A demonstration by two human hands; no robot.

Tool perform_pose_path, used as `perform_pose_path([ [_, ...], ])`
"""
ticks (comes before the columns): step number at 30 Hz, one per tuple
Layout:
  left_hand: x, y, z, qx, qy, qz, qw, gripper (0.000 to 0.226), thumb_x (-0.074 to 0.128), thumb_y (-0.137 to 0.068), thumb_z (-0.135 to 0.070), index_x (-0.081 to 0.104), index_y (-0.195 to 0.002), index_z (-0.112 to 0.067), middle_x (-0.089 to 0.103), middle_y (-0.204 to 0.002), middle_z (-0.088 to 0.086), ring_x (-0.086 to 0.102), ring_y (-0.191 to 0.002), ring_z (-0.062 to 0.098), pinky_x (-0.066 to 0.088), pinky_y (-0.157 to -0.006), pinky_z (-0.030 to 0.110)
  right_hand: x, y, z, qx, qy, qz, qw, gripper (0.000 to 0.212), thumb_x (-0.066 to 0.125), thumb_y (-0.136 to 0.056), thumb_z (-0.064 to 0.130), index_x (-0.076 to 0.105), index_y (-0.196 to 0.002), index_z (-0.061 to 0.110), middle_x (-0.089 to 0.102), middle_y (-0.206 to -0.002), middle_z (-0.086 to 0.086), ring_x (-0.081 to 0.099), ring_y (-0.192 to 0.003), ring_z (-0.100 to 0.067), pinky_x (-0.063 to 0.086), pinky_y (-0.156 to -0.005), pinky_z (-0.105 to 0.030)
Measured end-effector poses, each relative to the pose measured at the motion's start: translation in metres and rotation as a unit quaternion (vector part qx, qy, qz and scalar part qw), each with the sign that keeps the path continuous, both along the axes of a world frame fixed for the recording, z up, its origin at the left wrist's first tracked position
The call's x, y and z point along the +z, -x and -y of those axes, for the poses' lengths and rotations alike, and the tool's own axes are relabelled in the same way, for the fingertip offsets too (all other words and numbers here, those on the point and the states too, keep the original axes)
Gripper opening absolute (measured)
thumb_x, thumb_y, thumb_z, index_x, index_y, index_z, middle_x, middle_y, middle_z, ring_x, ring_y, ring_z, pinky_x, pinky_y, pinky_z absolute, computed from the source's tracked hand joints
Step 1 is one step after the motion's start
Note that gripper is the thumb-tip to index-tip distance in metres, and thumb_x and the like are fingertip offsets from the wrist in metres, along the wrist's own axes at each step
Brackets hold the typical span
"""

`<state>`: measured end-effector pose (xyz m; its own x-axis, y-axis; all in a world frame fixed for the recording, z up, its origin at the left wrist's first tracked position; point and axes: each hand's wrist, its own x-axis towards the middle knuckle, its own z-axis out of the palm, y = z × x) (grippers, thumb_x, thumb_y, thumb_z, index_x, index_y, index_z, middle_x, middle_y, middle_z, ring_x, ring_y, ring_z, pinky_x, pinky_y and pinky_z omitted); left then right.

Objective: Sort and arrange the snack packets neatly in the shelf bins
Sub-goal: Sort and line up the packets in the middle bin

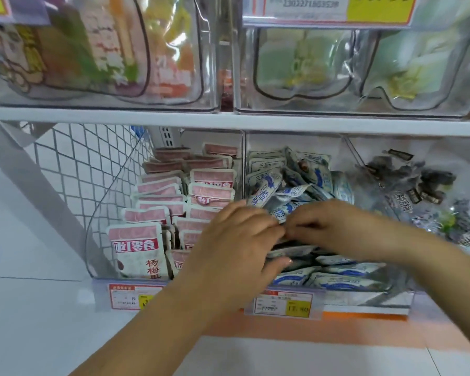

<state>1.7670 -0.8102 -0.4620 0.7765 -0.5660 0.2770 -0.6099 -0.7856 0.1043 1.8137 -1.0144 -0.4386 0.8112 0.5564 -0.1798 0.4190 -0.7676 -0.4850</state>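
Both hands are down in the middle clear plastic bin on the lower shelf, fingertips meeting over its load of blue-and-white snack packets. From my remote seat I read the left hand as gripping a small bunch of those packets, fingers curled over the top and thumb pressed in from below. The right hand comes in from the other side, its fingers curled down and pinching the top edge of the same bunch, so the two hands touch or very nearly touch. Motion blur softens the fingertips, and I cannot count the packets in the bunch.

Within that bin the packets at the front lie in overlapping rows, while those at the back sit jumbled and tilted at all angles. A white-and-yellow price tag is clipped to the bin's front.

Just to the left, another clear plastic bin holds pink-and-white snack packets standing upright in two tidy columns, with their own price label below. To the right, behind a clear wall, I see dark packets in clear wrappers heaped loosely.

Above runs a white shelf board carrying larger clear bins, one with multicoloured bags and one with pale green bags. A white wire mesh panel closes the shelf's left end, over a white tiled floor.
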Motion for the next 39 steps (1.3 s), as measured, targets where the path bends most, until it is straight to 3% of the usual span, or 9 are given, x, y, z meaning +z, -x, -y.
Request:
perform_pose_path([
  [3,0.0,-0.004,0.005,-0.006,-0.012,0.017,1.0,0.042,0.041,-0.087,-0.051,0.074,-0.103,-0.028,0.072,-0.099,-0.013,0.066,-0.095,0.012,0.024,-0.108,0.036,0.017,-0.029,0.005,-0.024,0.056,-0.017,0.998,0.022,0.056,-0.096,0.023,0.07,-0.111,0.03,0.069,-0.106,0.018,0.059,-0.087,0.009,0.042,-0.076,-0.007],
  [9,-0.002,-0.011,0.004,-0.02,0.0,0.044,0.999,0.027,0.077,-0.075,-0.042,0.074,-0.098,-0.028,0.073,-0.088,-0.01,0.068,-0.084,0.015,0.023,-0.107,0.031,0.022,-0.064,-0.016,0.004,0.2,0.052,0.978,0.027,0.061,-0.091,0.018,0.068,-0.116,0.028,0.068,-0.113,0.009,0.061,-0.094,-0.009,0.045,-0.081,-0.022],
  [11,0.008,-0.014,0.013,-0.021,-0.038,0.025,0.999,0.041,0.074,-0.076,-0.048,0.07,-0.111,-0.027,0.072,-0.097,-0.008,0.066,-0.094,0.017,0.023,-0.111,0.031,0.021,-0.067,-0.015,0.028,0.255,0.038,0.966,0.03,0.065,-0.089,0.026,0.066,-0.118,0.024,0.068,-0.105,0.01,0.058,-0.086,-0.009,0.043,-0.072,-0.02],
  [13,0.014,-0.017,0.027,-0.013,-0.087,-0.008,0.996,0.055,0.057,-0.088,-0.052,0.053,-0.134,-0.022,0.062,-0.121,-0.003,0.054,-0.115,0.02,0.027,-0.11,0.032,0.017,-0.068,-0.013,0.042,0.297,0.017,0.954,0.047,0.067,-0.087,0.027,0.056,-0.132,0.025,0.062,-0.125,0.006,0.057,-0.103,-0.014,0.041,-0.08,-0.021],
  [17,0.005,-0.021,0.047,-0.002,-0.089,-0.033,0.995,0.046,0.049,-0.098,-0.038,0.041,-0.14,-0.019,0.053,-0.122,0.001,0.054,-0.11,0.025,0.047,-0.078,0.037,0.004,-0.066,-0.013,0.05,0.316,0.023,0.947,0.055,0.062,-0.085,0.028,0.046,-0.137,0.04,0.051,-0.139,0.007,0.05,-0.122,-0.019,0.044,-0.088,-0.03],
  [21,0.001,-0.018,0.032,-0.017,-0.063,-0.047,0.997,0.04,0.055,-0.096,-0.022,0.05,-0.135,-0.027,0.06,-0.115,-0.002,0.061,-0.098,0.024,0.048,-0.068,0.034,-0.003,-0.064,-0.003,0.019,0.242,0.087,0.966,0.036,0.063,-0.084,0.036,0.061,-0.121,0.034,0.064,-0.116,0.008,0.059,-0.103,-0.016,0.048,-0.08,-0.028],
  [25,0.0,-0.021,0.021,-0.06,-0.06,-0.051,0.995,0.058,0.069,-0.082,-0.006,0.055,-0.133,-0.031,0.066,-0.107,-0.007,0.064,-0.087,0.02,0.049,-0.062,0.03,0.019,-0.061,0.008,-0.086,-0.011,-0.015,0.996,0.009,0.061,-0.091,0.034,0.065,-0.096,0.028,0.064,-0.086,0.009,0.058,-0.076,-0.01,0.042,-0.063,-0.024],
  [33,-0.001,-0.022,0.017,-0.079,-0.029,-0.046,0.995,0.057,0.08,-0.072,-0.006,0.065,-0.121,-0.03,0.068,-0.088,-0.006,0.065,-0.072,0.018,0.048,-0.05,0.026,0.021,-0.056,0.007,-0.107,-0.038,-0.017,0.993,0.014,0.055,-0.096,0.036,0.059,-0.086,0.026,0.051,-0.072,0.008,0.046,-0.064,-0.007,0.034,-0.058,-0.023],
  [39,0.008,-0.02,0.017,-0.065,0.019,-0.079,0.995,0.037,0.055,-0.096,-0.031,0.056,-0.133,-0.027,0.061,-0.119,-0.005,0.058,-0.106,0.018,0.05,-0.085,0.036,0.027,-0.044,0.01,-0.037,-0.065,0.006,0.997,0.014,0.06,-0.094,0.025,0.069,-0.096,0.035,0.055,-0.097,0.015,0.053,-0.086,0.004,0.036,-0.073,-0.008],
])
